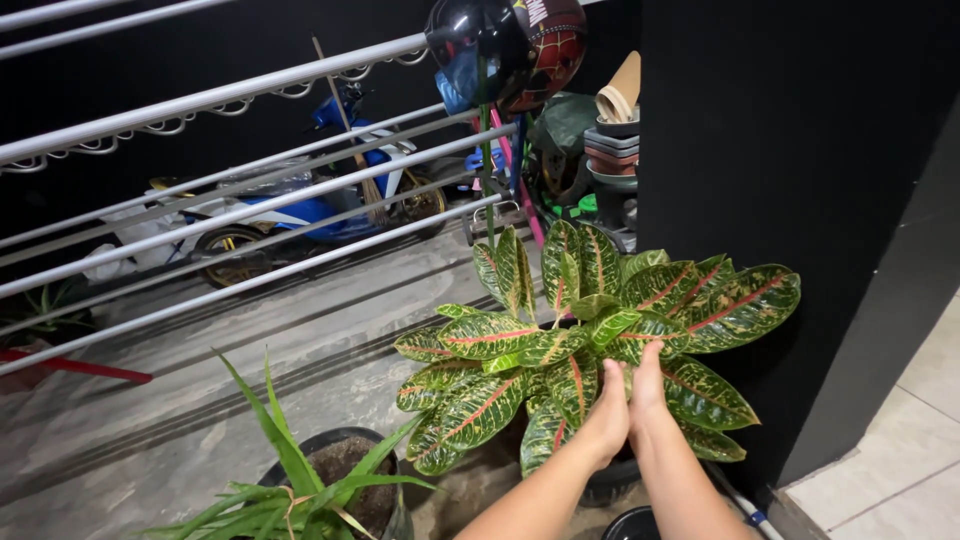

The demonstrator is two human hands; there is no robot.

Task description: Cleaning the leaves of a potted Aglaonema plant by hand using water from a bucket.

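Two bare forearms rise from the bottom edge right of centre, and the left hand (607, 415) and right hand (647, 385) meet side by side, pushed in among the leaves of a croton plant (590, 345) with green, yellow-speckled, red-veined foliage. The fingers are buried in the leaves, so whether they grip a stem or merely part the foliage cannot be told. The croton fills the centre and centre-right of the frame, its black pot (610, 485) just showing beneath the wrists. At lower left stands another dark pot (345, 470) of soil with long narrow green blades. The ground is rough grey concrete (200, 400), with pale floor tiles (900, 450) at lower right beside a black wall (800, 150). White metal rails (250, 210) slant across the upper left; behind them a blue and white motorcycle (300, 200) is parked. A glossy helmet (505, 45) hangs at top centre, stacked plant pots (612, 150) below it.
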